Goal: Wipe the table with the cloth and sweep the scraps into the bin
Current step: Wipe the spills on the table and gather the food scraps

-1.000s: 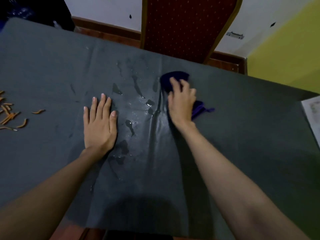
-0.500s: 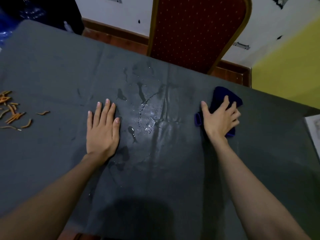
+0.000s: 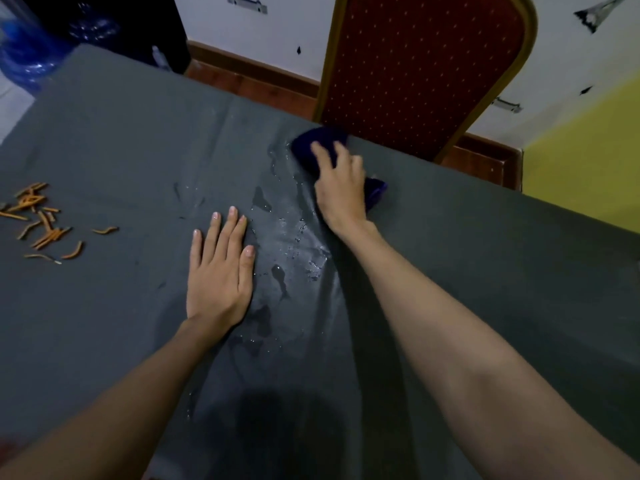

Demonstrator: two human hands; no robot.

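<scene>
A dark blue cloth lies near the far edge of the grey-covered table, just in front of the chair. My right hand presses down on it with fingers spread over the top, covering most of it. Flat on the table, fingers straight, my left hand rests left of a wet patch of droplets and streaks. Several orange scraps are scattered at the table's left side. No bin is in view.
A red padded chair with a gold frame stands against the table's far edge. Blue plastic items sit beyond the far left corner. A white wall and a yellow wall lie behind.
My right hand has swept the cloth from the right back leftward and farther away, to the table's far edge. My left hand has stayed flat in place.
</scene>
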